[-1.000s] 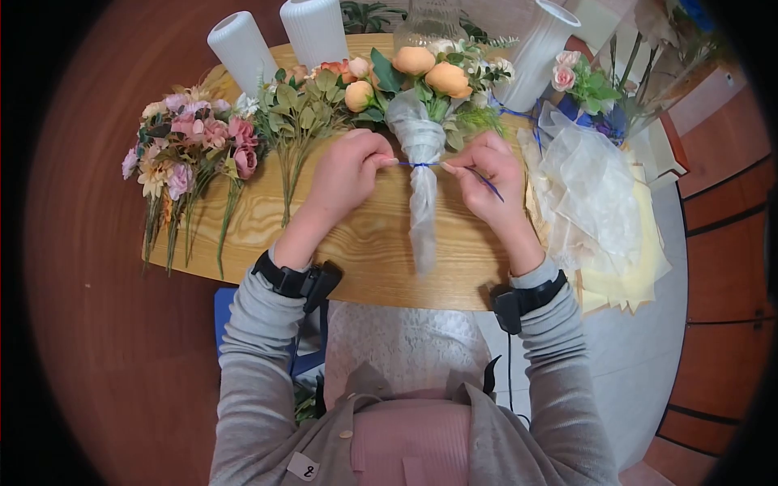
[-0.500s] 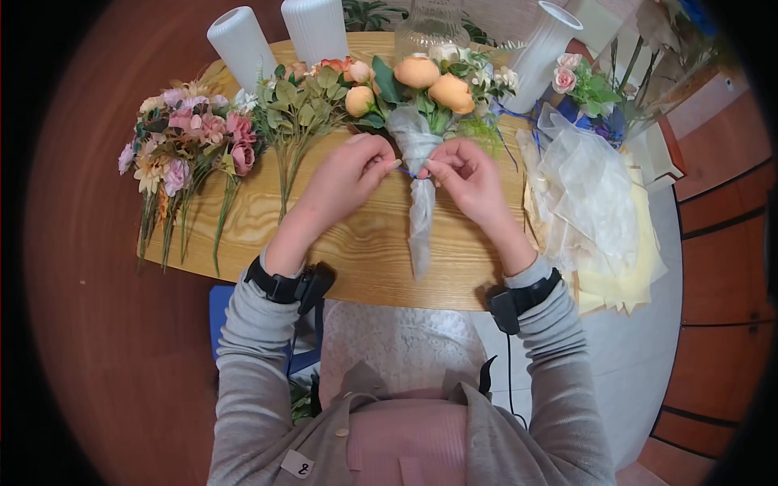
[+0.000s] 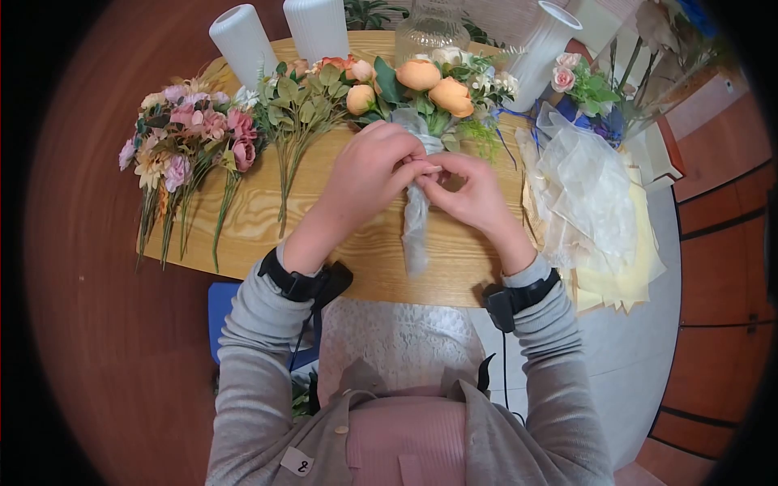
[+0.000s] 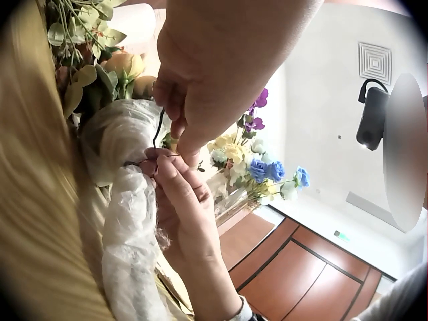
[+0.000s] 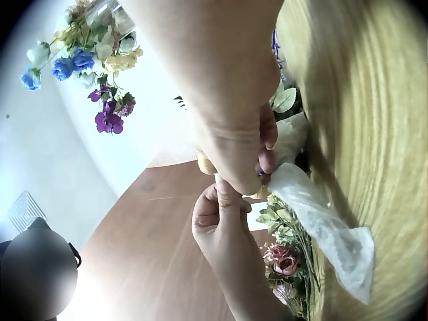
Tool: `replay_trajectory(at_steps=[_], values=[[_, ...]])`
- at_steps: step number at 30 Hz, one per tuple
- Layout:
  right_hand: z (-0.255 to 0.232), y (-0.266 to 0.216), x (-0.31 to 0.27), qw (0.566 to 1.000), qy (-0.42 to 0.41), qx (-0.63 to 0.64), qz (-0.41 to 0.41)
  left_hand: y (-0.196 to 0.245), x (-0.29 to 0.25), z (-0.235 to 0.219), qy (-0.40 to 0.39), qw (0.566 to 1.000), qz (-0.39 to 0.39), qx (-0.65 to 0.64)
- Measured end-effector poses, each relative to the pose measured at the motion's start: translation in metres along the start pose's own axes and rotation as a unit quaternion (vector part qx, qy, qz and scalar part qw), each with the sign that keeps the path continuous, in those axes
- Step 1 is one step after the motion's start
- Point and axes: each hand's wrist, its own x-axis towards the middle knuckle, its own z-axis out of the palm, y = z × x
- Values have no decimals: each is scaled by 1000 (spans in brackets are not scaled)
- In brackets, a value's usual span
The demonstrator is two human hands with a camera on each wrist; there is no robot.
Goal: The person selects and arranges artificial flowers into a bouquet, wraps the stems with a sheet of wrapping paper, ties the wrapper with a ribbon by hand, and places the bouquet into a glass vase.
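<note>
A bouquet with orange blooms [image 3: 419, 74] lies on the table, its stems wrapped in whitish mesh [image 3: 416, 231] [image 4: 127, 247] that twists toward the front edge. Over the wrap's narrow waist the left hand [image 3: 374, 168] [image 4: 221, 60] and right hand [image 3: 474, 193] [image 5: 214, 87] meet, fingertips touching. In the left wrist view a thin dark tie [image 4: 158, 130] runs from the left fingers down to the pinching right fingers [image 4: 175, 177]. A bit of blue tie [image 5: 261, 174] shows beside the wrap in the right wrist view. The fingers hide the knot area.
Pink and cream flowers [image 3: 182, 134] and leafy stems [image 3: 300, 113] lie on the left. White vases [image 3: 243, 44] and a glass vase [image 3: 429, 32] stand behind. White mesh sheets [image 3: 587, 186] and yellow paper [image 3: 640, 267] lie right.
The hands, first apart with the blue tie stretched between them, have come together over the wrap. The left hand moved right; the right hand moved left and slightly down.
</note>
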Motion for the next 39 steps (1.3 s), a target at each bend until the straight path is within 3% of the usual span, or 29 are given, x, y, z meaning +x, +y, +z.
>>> replay_trajectory(at_steps=[4, 7, 9, 15, 25, 31, 39], values=[[-3, 15, -3, 998, -18, 20, 65, -4, 2, 2, 7, 999, 23, -45], [-3, 25, -3, 986, -44, 118, 112, -5, -2, -6, 51, 996, 50, 55], [-4, 24, -2, 972, -53, 163, 158, -7, -11, -11, -53, 996, -49, 48], [-9, 23, 0, 941, -56, 268, 199, -6, -19, -4, -78, 995, -46, -39], [-9, 28, 0, 937, -58, 295, 179, -14, -19, 1, -54, 986, -109, -114], [-10, 27, 0, 932, -65, 302, 188, -9, -16, 4, -80, 984, -115, -108], [-7, 30, -2, 955, -54, 252, 146, -11, -13, 6, -87, 982, -127, -108]])
